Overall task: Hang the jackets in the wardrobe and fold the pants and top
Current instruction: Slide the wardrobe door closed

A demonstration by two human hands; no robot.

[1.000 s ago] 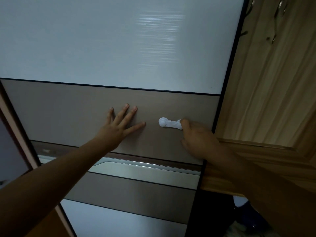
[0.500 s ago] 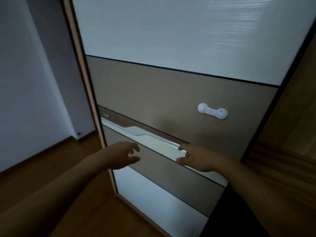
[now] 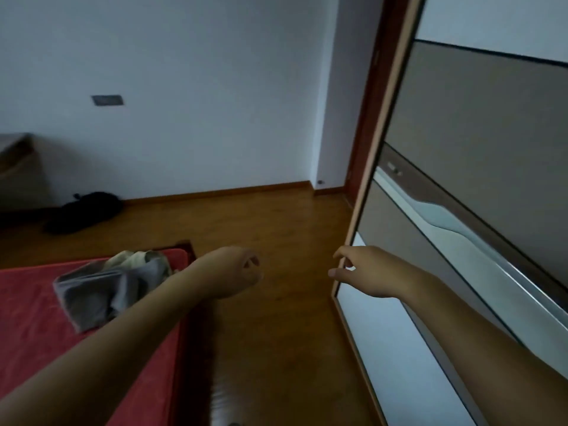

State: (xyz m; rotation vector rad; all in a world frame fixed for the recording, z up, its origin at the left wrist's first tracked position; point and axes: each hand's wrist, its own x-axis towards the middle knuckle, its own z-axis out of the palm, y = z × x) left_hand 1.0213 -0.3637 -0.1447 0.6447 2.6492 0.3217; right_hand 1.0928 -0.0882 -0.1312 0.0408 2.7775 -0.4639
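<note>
The wardrobe's sliding door (image 3: 479, 124) fills the right side, brown and white panels with a pale wavy handle strip. A heap of grey and beige clothes (image 3: 107, 287) lies on the red mattress (image 3: 27, 321) at the lower left. My left hand (image 3: 236, 272) hangs over the wooden floor, fingers loosely curled, holding nothing. My right hand (image 3: 365, 272) floats just off the door's left edge with relaxed, slightly bent fingers, also empty.
Wooden floor (image 3: 276, 333) runs between the mattress and the wardrobe. A dark bag or bundle (image 3: 83, 210) lies on the floor by the far white wall. A piece of furniture (image 3: 18, 173) stands at the far left.
My hands have come off the wardrobe door and dropped. My view has swung left, from the door front to the floor, the mattress and the clothes.
</note>
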